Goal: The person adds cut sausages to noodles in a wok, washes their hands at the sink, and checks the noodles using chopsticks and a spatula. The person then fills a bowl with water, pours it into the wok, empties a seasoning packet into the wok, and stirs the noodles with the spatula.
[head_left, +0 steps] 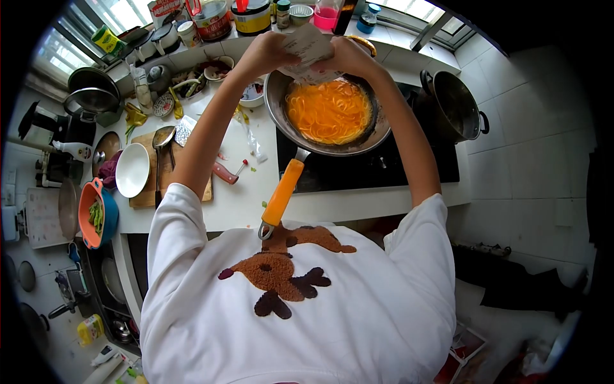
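the packet [308, 46] is pinched in closed-up left hand [268, 52] and right hand [348, 57] over the pan [276, 110] at 12 o'clock, but noodles [327, 115] could get slopped if the handle [281, 195] pointing at 6 gets shirt-bumped

The white counter [252, 192] bears a black cooktop [332, 174] beneath the frying pan [276, 105]; leftward lie a wooden board [140, 200], a red-handled utensil [225, 173] and a clear plastic bag [256, 146].

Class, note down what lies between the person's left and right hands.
In the head view, a pale printed packet lies between the left hand and the right hand.
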`<state>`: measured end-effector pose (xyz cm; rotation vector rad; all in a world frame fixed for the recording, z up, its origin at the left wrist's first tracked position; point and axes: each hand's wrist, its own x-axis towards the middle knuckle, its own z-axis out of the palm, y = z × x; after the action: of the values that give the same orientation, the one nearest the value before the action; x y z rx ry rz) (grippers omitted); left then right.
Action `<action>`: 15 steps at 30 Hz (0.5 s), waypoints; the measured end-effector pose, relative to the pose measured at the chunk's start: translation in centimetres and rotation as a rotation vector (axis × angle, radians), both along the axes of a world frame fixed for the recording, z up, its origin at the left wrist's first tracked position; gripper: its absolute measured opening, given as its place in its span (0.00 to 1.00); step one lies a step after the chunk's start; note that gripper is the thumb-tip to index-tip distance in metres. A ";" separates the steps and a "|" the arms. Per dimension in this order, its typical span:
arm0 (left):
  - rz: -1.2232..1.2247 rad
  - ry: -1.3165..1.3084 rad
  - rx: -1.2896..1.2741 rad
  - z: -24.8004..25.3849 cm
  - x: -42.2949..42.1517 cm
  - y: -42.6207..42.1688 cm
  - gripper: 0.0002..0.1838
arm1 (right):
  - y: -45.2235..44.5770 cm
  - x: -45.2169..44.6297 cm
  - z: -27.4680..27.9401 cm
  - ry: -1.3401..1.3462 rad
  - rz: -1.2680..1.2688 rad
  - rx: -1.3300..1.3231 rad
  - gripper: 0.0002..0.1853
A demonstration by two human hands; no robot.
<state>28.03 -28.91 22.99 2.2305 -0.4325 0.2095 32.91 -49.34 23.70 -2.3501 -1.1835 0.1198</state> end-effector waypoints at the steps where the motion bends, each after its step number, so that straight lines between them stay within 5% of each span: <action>1: -0.003 0.003 0.051 0.3 -0.1 -0.2 0.18 | -0.1 0.1 -0.1 -0.008 0.016 0.022 0.18; 15: 0.000 -0.028 0.016 0.6 -0.5 -0.4 0.18 | 0.0 0.5 -0.2 -0.051 0.004 -0.009 0.19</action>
<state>27.58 -29.31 23.55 2.2460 -0.4509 0.2385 33.42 -49.35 23.51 -2.3713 -1.2136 0.0670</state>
